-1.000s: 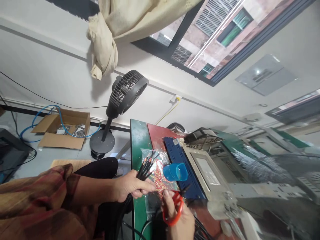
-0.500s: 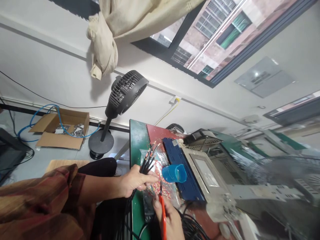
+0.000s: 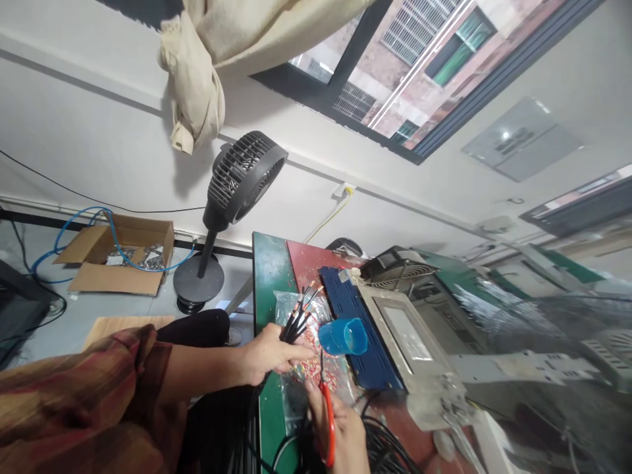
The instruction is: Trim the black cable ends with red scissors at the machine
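Note:
My left hand [image 3: 266, 355] is closed round a bunch of black cables [image 3: 297, 321]. Their ends point up and away, showing short coloured wires, and the lengths behind hang down past the table edge. In my right hand [image 3: 345, 431] is a pair of red-handled scissors [image 3: 330, 418], its narrow dark blades pointing up beside my left fingers. The tips are apart from the cable ends. Under both hands lies a clear plastic bag [image 3: 284, 303] strewn with small red, yellow and white scraps [image 3: 323, 376]. A blue plastic cup [image 3: 338, 337] stands just right of the cables.
A blue slotted panel [image 3: 372, 368] and a beige machine [image 3: 390, 322] stand right on the green table [image 3: 265, 283]. Coiled black cables [image 3: 382, 441] lie near my right hand. Beyond the table are a grey fan [image 3: 241, 178] and an open cardboard box [image 3: 113, 276].
The scissors have turned in my right hand, and their handle loop shows more. My left hand keeps its grip on the cables. The whole view has shifted slightly.

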Demonstrator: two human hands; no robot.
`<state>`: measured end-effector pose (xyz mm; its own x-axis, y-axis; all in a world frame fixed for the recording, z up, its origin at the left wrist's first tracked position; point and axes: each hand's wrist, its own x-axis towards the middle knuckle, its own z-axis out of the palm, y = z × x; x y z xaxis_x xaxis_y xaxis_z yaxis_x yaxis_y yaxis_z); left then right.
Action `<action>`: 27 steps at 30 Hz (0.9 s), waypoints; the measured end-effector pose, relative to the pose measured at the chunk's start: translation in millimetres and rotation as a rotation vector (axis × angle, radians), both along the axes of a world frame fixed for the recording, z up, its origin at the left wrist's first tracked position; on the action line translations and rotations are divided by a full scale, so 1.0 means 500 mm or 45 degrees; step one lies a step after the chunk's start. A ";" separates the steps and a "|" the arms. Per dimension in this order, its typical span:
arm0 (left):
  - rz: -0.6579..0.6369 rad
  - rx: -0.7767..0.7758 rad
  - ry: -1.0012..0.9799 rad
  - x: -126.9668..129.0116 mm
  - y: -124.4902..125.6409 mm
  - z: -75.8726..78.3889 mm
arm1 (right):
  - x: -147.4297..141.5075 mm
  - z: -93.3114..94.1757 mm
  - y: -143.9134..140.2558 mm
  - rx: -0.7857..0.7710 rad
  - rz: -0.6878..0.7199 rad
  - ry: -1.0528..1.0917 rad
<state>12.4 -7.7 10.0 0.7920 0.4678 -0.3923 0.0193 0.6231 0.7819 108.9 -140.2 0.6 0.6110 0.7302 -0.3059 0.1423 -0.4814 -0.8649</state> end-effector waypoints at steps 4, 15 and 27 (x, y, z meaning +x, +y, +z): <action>-0.183 -0.053 -0.131 -0.011 0.001 -0.005 | -0.004 0.011 0.003 0.183 -0.173 0.236; -0.344 -0.007 -0.219 -0.030 -0.015 -0.001 | -0.021 0.009 0.005 0.511 -0.117 0.573; -0.370 -0.022 -0.317 -0.027 -0.023 -0.011 | -0.041 0.033 0.006 0.502 -0.239 0.892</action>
<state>-0.9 -19.1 4.6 0.9627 0.2048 -0.1768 0.0077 0.6327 0.7744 88.2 -137.3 16.9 0.4965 0.7683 -0.4041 -0.5455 -0.0860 -0.8337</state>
